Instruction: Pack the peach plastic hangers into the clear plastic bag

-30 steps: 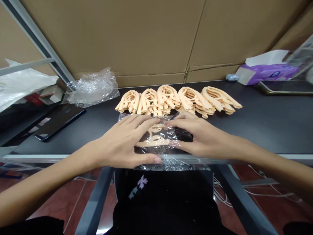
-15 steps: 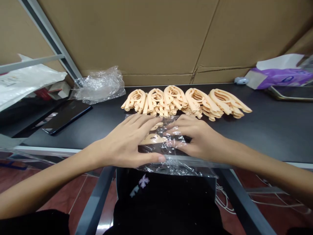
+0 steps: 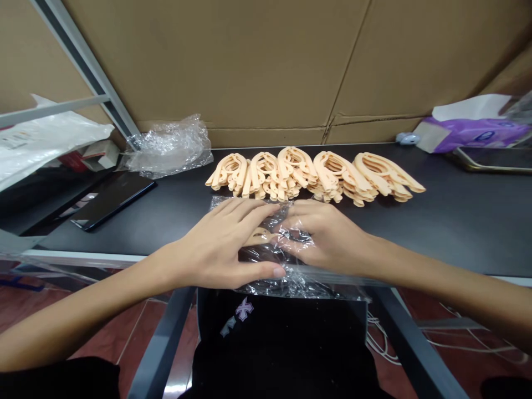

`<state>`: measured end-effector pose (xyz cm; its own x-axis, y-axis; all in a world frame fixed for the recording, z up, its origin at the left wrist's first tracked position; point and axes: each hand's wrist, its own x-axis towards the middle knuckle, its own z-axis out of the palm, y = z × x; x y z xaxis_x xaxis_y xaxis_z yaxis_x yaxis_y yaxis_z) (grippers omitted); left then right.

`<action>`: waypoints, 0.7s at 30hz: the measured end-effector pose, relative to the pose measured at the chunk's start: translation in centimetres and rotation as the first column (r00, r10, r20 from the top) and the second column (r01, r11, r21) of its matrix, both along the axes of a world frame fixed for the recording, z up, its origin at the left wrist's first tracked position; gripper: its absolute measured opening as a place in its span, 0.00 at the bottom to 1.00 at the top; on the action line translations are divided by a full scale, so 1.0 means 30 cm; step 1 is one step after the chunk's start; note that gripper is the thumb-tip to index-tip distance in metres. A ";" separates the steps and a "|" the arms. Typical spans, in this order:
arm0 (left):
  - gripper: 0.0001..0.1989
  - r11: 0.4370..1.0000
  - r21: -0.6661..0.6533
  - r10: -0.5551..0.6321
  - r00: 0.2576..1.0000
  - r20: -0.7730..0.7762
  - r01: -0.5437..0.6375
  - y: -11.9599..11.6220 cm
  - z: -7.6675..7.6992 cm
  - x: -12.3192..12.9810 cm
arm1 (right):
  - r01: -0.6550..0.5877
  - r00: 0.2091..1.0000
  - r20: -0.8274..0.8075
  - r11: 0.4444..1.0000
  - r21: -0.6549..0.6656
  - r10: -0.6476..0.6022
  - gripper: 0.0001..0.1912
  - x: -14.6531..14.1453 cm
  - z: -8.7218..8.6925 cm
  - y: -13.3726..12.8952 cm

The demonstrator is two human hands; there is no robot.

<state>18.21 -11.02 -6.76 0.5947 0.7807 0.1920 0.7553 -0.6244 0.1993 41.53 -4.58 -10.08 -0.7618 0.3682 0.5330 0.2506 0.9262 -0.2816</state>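
A clear plastic bag (image 3: 270, 285) lies at the front edge of the black table, with a beige plastic piece (image 3: 258, 237), like the folding hangers behind it, partly visible inside. My left hand (image 3: 224, 241) rests flat on the bag's left side, fingers extended and thumb apart. On the right, my right hand (image 3: 320, 235) has its fingers curled in around crumpled film of the bag, close to the end of the beige piece. Plastic glints over those fingertips. Just beyond both hands, several stacks of beige folding hangers (image 3: 336, 172) stand in a row.
Crumpled clear plastic (image 3: 168, 147) and a dark phone (image 3: 114, 199) lie at left, near a white package (image 3: 50, 138). A purple tissue pack (image 3: 477, 133) and another phone (image 3: 499, 158) are at right. Cardboard (image 3: 249, 66) walls the back; chair armrests (image 3: 166, 343) flank my lap.
My right hand's fingers have curled in and shifted slightly left, gathering the film. My left hand has moved slightly right and covers more of the beige piece.
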 end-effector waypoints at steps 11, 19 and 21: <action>0.47 1.000 -0.012 0.010 1.000 -0.004 -0.010 -0.009 -0.004 0.009 | 0.254 0.920 0.307 0.967 0.009 -0.244 0.19 -0.017 0.008 -0.003; 0.48 0.998 -0.043 0.035 0.999 -0.021 -0.036 -0.004 0.001 0.013 | 0.234 0.943 0.267 0.966 -0.109 -0.198 0.15 -0.008 0.031 -0.014; 0.47 0.998 -0.047 0.037 0.999 -0.029 -0.038 -0.006 0.006 0.016 | 0.230 0.943 0.273 0.964 -0.130 -0.188 0.15 -0.010 0.032 -0.013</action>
